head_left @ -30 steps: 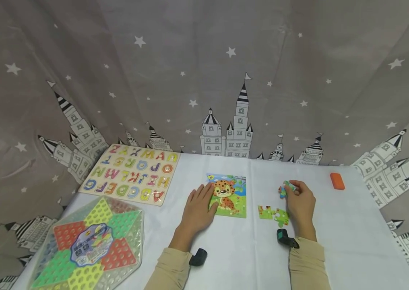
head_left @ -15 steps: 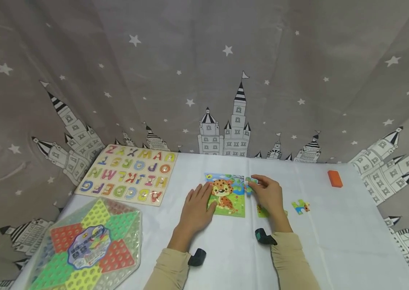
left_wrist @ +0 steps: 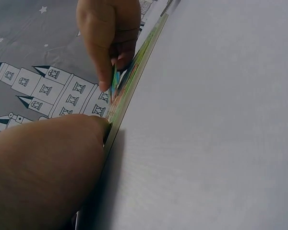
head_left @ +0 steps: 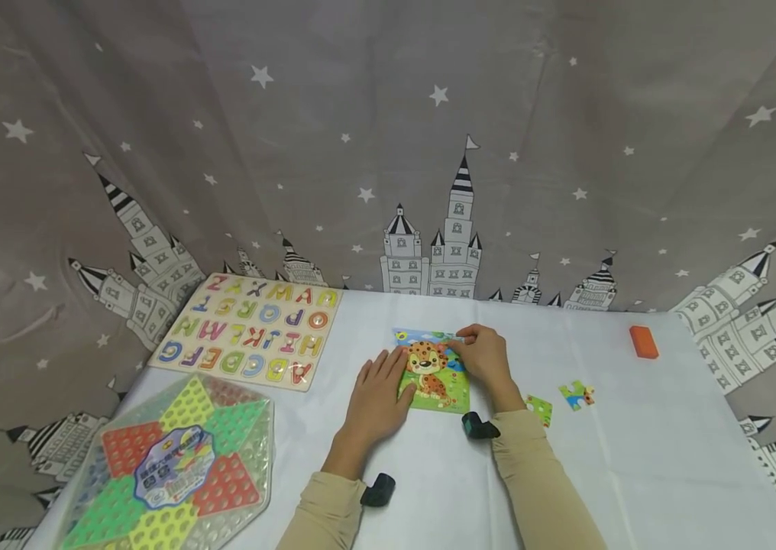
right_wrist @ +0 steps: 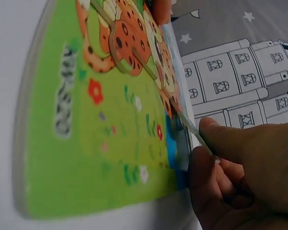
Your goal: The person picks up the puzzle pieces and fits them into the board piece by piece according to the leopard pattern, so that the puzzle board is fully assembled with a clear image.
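A jigsaw puzzle board (head_left: 453, 393) with a spotted leopard cub picture lies mid-table. My left hand (head_left: 376, 397) rests on its left edge with the fingers stretched out. Over the board's upper right corner, my right hand (head_left: 487, 359) pinches a thin jigsaw piece (right_wrist: 198, 135) between thumb and fingers. In the right wrist view that piece is tilted, its far end over the cub picture. The left wrist view catches the board (left_wrist: 129, 93) nearly edge-on, with the right hand (left_wrist: 110, 33) above it. Most of the held piece is hidden by the fingers in the head view.
Two loose jigsaw pieces lie right of the board: one blue and green (head_left: 575, 395), one green (head_left: 541, 410) partly behind the right sleeve. An orange block (head_left: 644, 342) sits farther right. On the left are an alphabet board (head_left: 292, 357) and a hexagonal star-patterned game box (head_left: 171, 466).
My right hand has carried a pinched jigsaw piece leftward from the loose pieces, past the board's right edge, to over its upper right corner. My left hand has stayed in place.
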A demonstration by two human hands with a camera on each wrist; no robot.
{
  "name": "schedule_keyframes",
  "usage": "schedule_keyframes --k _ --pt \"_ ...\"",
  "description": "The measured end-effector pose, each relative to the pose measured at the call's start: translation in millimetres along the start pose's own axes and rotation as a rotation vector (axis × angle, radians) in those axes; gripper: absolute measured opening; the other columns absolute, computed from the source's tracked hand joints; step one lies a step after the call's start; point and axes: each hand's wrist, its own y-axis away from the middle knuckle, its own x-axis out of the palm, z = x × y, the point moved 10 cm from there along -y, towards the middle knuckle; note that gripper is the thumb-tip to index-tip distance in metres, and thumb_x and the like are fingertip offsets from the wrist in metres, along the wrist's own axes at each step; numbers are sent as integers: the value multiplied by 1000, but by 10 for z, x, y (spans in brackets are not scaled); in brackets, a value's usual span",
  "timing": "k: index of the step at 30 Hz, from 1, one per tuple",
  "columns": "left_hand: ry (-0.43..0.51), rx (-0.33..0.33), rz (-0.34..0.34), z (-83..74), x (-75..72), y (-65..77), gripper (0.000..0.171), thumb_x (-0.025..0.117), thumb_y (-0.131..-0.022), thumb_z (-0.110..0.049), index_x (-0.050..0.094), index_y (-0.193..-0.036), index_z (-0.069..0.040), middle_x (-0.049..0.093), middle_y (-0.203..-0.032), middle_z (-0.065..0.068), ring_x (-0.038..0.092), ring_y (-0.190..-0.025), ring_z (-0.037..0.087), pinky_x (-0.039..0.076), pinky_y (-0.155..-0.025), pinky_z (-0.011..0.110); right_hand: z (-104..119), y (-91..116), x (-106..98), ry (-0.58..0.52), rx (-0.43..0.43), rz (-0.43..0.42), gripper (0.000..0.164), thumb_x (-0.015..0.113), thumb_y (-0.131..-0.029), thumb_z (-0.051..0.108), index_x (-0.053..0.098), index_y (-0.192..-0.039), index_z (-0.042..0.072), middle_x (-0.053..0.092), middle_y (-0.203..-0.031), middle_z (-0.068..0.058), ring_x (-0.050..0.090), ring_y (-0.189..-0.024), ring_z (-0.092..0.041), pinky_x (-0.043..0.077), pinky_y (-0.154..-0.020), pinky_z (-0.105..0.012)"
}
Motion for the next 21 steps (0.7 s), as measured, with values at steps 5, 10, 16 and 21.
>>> schedule_keyframes --k 5,10,16,21 --pt "-12 5 4 -3 8 1 65 45 -106 -44 31 -162 -15 28 -169 2 23 -158 29 17 -130 51 32 -36 19 35 58 12 33 76 -92 31 74 -110 4 74 -109 -16 67 -102 -30 58 -86 -44" --pt "-20 7 8 11 51 -5 66 44 -106 -46 29 -162 -16 28 -170 2 23 -158 28 17 -130 50 91 -30 8 114 61 22 34 77 -92 30 74 -110 2 73 -114 -18 66 -109 -33 58 -92 -46" --pt "-27 11 0 14 37 5 65 44 -106 -46 30 -162 -16 29 -169 2 23 -158 29 17 -130 50 123 -46 5 183 74 46 44 79 -90 33 71 -114 -3 72 -117 -22 68 -107 -35 59 -92 -45" --pt "-25 25 -12 -14 14 17 65 46 -105 -44 32 -161 -14 31 -168 4 26 -157 30 20 -129 51 141 -48 15 221 70 39 50 82 -86 36 72 -111 -5 73 -113 -22 70 -103 -36 61 -89 -46"
